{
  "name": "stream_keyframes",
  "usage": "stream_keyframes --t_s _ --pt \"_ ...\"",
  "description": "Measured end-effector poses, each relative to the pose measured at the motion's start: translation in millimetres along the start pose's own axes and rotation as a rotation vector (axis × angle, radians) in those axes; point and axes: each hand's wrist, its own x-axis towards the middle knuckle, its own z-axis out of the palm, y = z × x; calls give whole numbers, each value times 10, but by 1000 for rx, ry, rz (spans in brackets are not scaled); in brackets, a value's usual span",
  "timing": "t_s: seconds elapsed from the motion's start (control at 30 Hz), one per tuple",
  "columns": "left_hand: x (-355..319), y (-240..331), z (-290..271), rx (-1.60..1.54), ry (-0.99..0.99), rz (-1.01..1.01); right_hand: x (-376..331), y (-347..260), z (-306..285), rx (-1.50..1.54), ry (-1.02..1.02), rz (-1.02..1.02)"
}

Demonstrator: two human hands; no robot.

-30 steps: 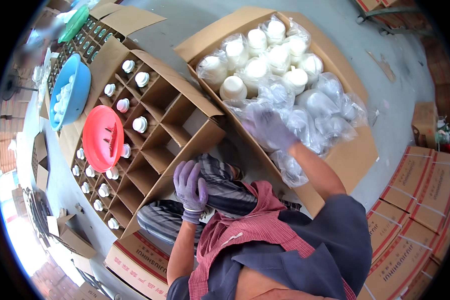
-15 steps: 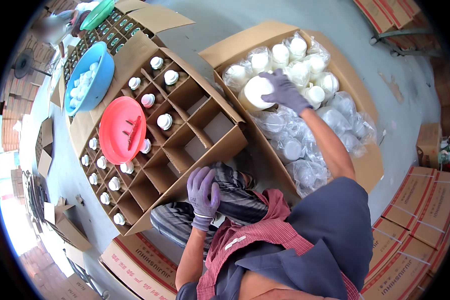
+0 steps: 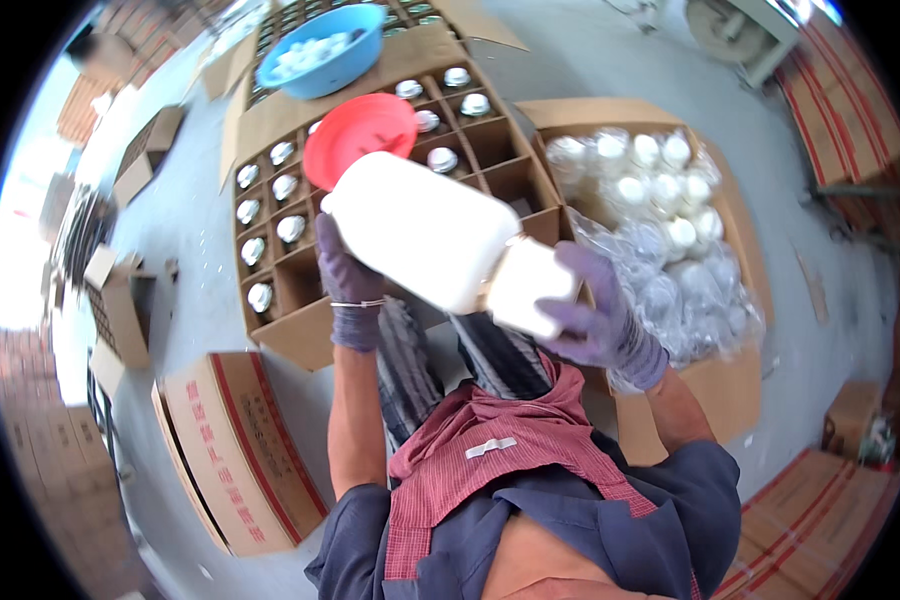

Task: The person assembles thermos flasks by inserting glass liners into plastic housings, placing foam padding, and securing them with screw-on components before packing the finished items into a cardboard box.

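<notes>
A large white bottle [image 3: 420, 230] lies tilted in the air before me, its base to the upper left and its cap to the lower right. My right hand [image 3: 610, 325], in a purple-grey glove, grips the cap end. My left hand [image 3: 345, 270], gloved alike, is against the base end, its fingers partly hidden behind the bottle. Beneath is a divided carton [image 3: 315, 340] with capped bottles [image 3: 290, 229] in several cells. A red basin [image 3: 335, 150] holding small dark red pieces rests on top of it.
To the right, an open carton [image 3: 605, 113] holds white bottles [image 3: 667, 190] in clear plastic bags. A blue basin [image 3: 345, 72] of white caps sits at the far side, near another divided carton. A closed carton [image 3: 195, 440] stands at the lower left; stacked cartons [image 3: 820, 510] line the right.
The white bottle has come out of the right carton in my right hand, over to the middle. My left hand has risen from near my knee to its base. The view has shifted.
</notes>
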Motion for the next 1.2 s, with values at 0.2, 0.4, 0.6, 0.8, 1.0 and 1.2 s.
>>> stream_keyframes --t_s 0.2,0.4,0.6,0.8,1.0,1.2 --pt "-516 556 -1092 860 -116 593 810 362 620 337 19 379" --pt "-1245 77 -679 775 -557 299 1839 1479 2150 -8 -136 275" --pt "-1442 28 -1027 638 -231 92 1740 282 1804 342 -49 200" --pt "-1432 66 -927 501 -327 -86 407 -713 1301 725 -493 9" --pt "-1580 81 -1225 318 -59 71 156 -531 1216 768 -365 308" --pt "-1673 262 -1150 533 -171 -25 214 -283 1345 847 -398 285"
